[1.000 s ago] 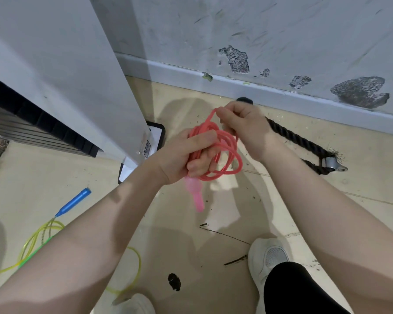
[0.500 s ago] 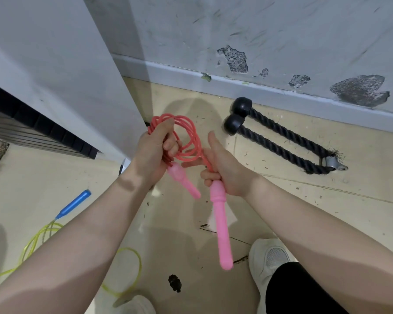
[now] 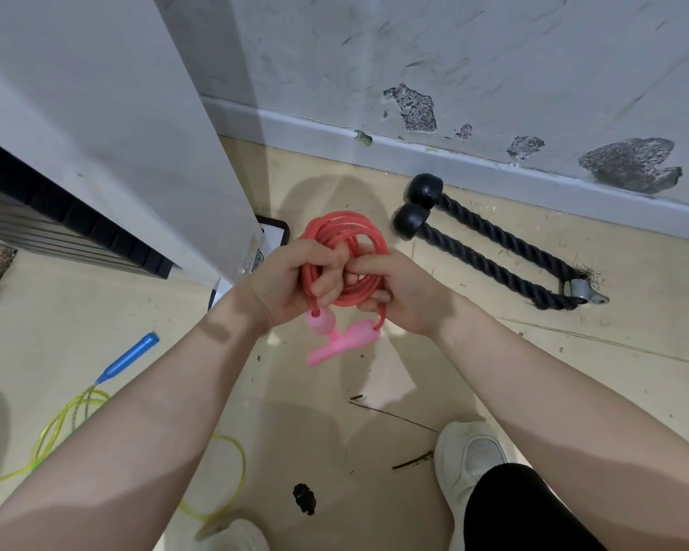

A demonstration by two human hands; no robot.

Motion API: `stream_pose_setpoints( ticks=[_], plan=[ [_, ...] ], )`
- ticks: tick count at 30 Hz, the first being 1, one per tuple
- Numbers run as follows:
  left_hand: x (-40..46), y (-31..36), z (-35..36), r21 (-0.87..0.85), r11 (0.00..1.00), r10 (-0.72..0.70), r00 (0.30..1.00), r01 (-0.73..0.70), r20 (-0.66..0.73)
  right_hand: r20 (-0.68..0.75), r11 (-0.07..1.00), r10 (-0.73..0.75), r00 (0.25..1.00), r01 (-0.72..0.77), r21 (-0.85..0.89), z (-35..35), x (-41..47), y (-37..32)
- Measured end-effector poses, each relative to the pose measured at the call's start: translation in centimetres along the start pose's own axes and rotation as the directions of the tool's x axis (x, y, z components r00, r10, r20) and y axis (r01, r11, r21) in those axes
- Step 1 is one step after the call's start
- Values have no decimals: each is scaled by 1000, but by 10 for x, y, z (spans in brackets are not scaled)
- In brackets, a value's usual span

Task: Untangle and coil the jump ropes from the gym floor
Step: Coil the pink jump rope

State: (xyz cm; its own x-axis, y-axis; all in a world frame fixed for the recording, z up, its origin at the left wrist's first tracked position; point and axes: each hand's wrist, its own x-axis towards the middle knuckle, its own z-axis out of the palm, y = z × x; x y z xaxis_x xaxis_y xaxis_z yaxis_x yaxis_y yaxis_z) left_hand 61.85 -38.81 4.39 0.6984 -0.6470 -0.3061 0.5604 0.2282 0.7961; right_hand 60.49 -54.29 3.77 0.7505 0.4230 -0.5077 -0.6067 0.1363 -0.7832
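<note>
The red jump rope [image 3: 345,248] is coiled in mid-air above the floor [image 3: 494,371], its pink handles [image 3: 337,338] dangling below. Left hand [image 3: 291,282] and right hand [image 3: 404,290] each grip the coil. A yellow rope [image 3: 62,415] lies near left.

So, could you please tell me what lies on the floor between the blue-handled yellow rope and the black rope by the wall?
In the head view, mostly bare floor; the coiled pink jump rope, gripped by both hands, hangs above that stretch.
</note>
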Motion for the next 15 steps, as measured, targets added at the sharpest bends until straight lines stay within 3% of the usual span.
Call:
stream_pose_setpoints(
  ticks=[5,11,13,15],
  plan=[
    [4,4,7,35,997,-60,989,65,-136,-57,971,-119,991,104,-213,2,2,0],
    [12,17,22,3,992,-118,942,126,-315,-177,926,-192,965,119,-358,-2,5,-2],
    [14,19,26,62,991,-93,933,122,-347,-173,921,-225,959,151,-360,-3,4,-4],
    [14,20,30,228,966,-27,928,120,-371,-144,912,-260,955,194,-360,-4,1,-8]
  ],
)
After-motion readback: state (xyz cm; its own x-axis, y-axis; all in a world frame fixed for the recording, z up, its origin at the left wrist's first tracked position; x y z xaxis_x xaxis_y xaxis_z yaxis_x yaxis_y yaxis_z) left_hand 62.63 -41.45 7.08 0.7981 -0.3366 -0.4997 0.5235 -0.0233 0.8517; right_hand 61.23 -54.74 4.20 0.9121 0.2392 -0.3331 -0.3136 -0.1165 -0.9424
